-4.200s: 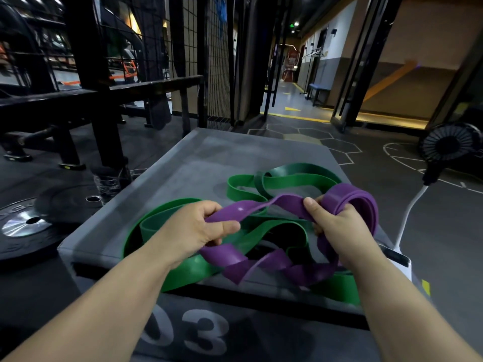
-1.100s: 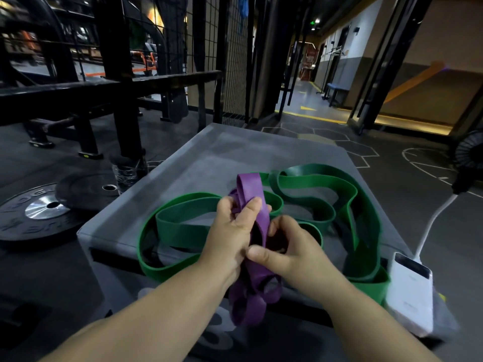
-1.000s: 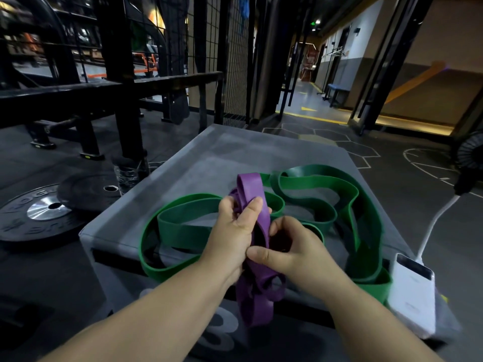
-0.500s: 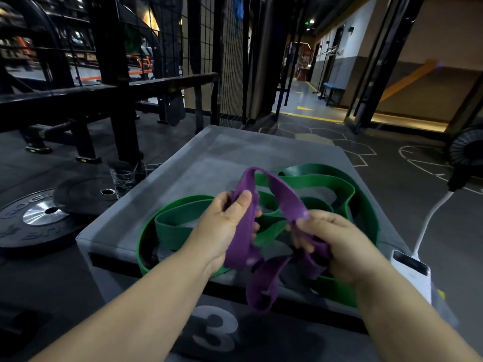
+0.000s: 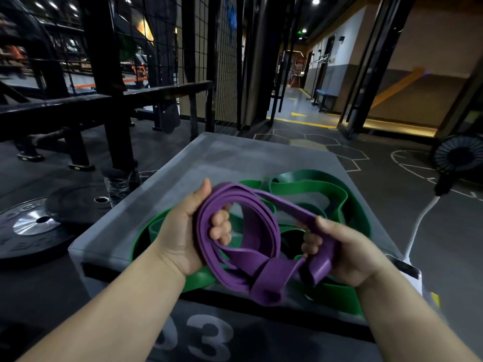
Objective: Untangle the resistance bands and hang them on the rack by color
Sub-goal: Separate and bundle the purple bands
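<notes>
Compared with half a second ago, the purple band (image 5: 251, 259) is spread wider, at frame centre above the bench (image 5: 235, 155). Its stacked loops are gripped by the left hand (image 5: 188, 231) and a folded end by the right hand (image 5: 347, 254). A twist is seen low down.

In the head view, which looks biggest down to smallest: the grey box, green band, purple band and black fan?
1. grey box
2. green band, spread across its top
3. purple band, coiled, nearer the camera
4. black fan, farther off and cut by the frame, so unsure
</notes>
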